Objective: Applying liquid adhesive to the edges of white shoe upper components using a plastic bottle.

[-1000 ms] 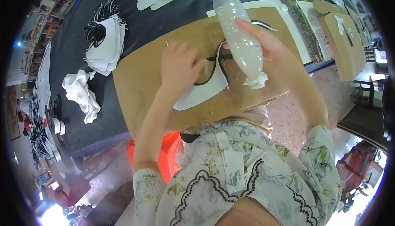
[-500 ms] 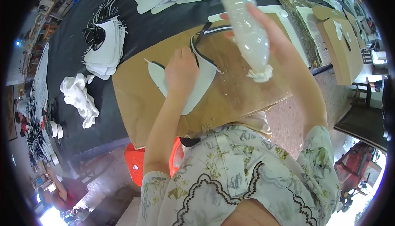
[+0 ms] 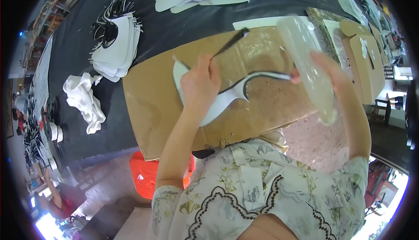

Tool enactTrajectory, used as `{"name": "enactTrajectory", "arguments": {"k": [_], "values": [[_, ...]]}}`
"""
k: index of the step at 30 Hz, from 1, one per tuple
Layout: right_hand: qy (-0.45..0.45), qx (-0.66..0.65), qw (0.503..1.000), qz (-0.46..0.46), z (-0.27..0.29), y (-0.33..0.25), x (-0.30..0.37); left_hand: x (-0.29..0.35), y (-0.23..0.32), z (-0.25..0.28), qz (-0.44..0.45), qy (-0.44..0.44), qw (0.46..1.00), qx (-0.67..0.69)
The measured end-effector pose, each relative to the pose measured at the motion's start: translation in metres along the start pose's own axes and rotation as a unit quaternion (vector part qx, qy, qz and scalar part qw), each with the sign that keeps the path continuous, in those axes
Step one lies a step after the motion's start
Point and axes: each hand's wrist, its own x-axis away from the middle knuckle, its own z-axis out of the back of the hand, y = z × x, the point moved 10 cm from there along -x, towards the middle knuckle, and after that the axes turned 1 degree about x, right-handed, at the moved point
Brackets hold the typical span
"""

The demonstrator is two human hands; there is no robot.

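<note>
Table (image 3: 113, 128) is carrying everything; cardboard sheet (image 3: 152, 109) is lying over its near part, probably shielding the surface. Blurred translucent bottle (image 3: 307, 65) is slanting above the sheet's right side, likely being kept off the white piece (image 3: 218, 104), which is lying left of centre, partly covered. Hands: right (image 3: 334, 72) is wrapping the bottle; left (image 3: 200, 80) is bunching over the piece, seemingly pinching the black strip (image 3: 231, 42), probably steadying things. Black-and-white strap (image 3: 266, 74) is reaching the right fingertips; pinched or just touching, can't tell.

Edges: sheet's front edge is running near the waist; white stack (image 3: 115, 50) is sitting just beyond its left edge. Bare cardboard is spreading below the strap, giving room.
</note>
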Motion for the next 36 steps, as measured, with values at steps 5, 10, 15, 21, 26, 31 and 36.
{"name": "enactTrajectory", "arguments": {"k": [5,10,15,21,26,31,36], "values": [[0.039,0.046,0.998,0.028,0.011,0.014,0.03,0.014,0.02,0.011,-0.007,0.0,0.958,0.286],[-0.045,-0.229,0.958,0.168,0.011,-0.042,-0.004,0.024,0.003,-0.014,0.147,-0.042,0.852,0.501],[0.102,-0.242,0.93,0.256,-0.017,-0.054,-0.039,0.07,0.013,-0.074,0.359,-0.144,0.633,0.67],[0.224,-0.146,0.843,0.468,-0.041,-0.084,-0.031,0.066,0.026,-0.063,0.264,-0.118,0.743,0.604],[0.298,0.069,0.775,0.552,-0.071,-0.103,-0.011,0.062,0.023,-0.061,0.237,-0.108,0.747,0.611],[0.3,-0.031,0.775,0.555,-0.049,-0.101,0.001,0.061,0.022,-0.059,0.216,-0.112,0.749,0.616],[0.284,-0.041,0.802,0.523,-0.058,-0.083,0.009,0.047,0.026,-0.053,0.22,-0.124,0.739,0.625]]}}
